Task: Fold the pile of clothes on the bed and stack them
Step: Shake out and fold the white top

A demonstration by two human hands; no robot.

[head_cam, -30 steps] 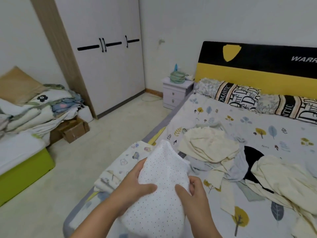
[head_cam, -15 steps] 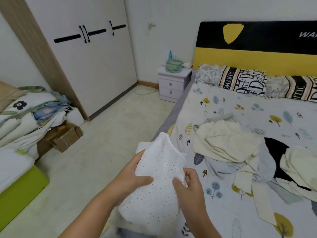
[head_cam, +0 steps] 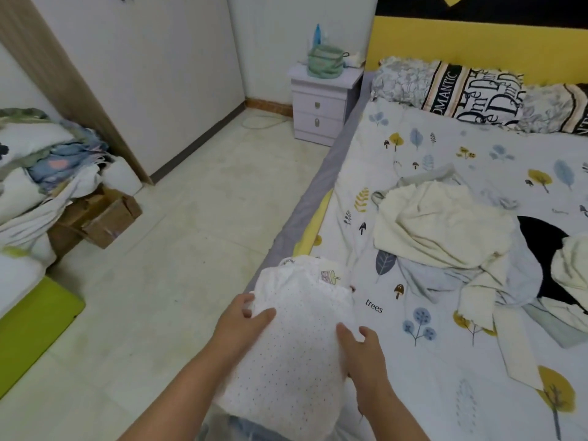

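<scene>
1. Both hands are on the white dotted garment (head_cam: 296,354), which sits at the near left edge of the bed (head_cam: 445,393), folded into a rounded bundle.
2. The left hand (head_cam: 241,326) grips the bundle's left side: the thumb lies across the top, and the fingers curl round the edge, their tips hidden under the cloth.
3. The right hand (head_cam: 362,348) holds the right side, thumb on top of the fabric and fingers curved down along the far edge. How tightly they close, I cannot tell.
4. Just beyond the bundle, touching its far end, another folded white piece (head_cam: 318,268) with a small printed picture peeks out.
5. Over to the right, the unfolded pile (head_cam: 445,237) sprawls across the patterned sheet: a cream garment on top, pale blue-grey cloth beneath it, something black at the right, all well apart from the hands.
6. At the head of the bed, pillows (head_cam: 461,90) printed with lettering lie against a yellow headboard (head_cam: 477,39).
7. A white nightstand (head_cam: 321,106) stands beside the bed with a green bag (head_cam: 324,62) on top.
8. Across the floor, a wardrobe (head_cam: 152,74), a cardboard box (head_cam: 101,218) and a heap of bedding (head_cam: 41,163) fill the left side.
</scene>
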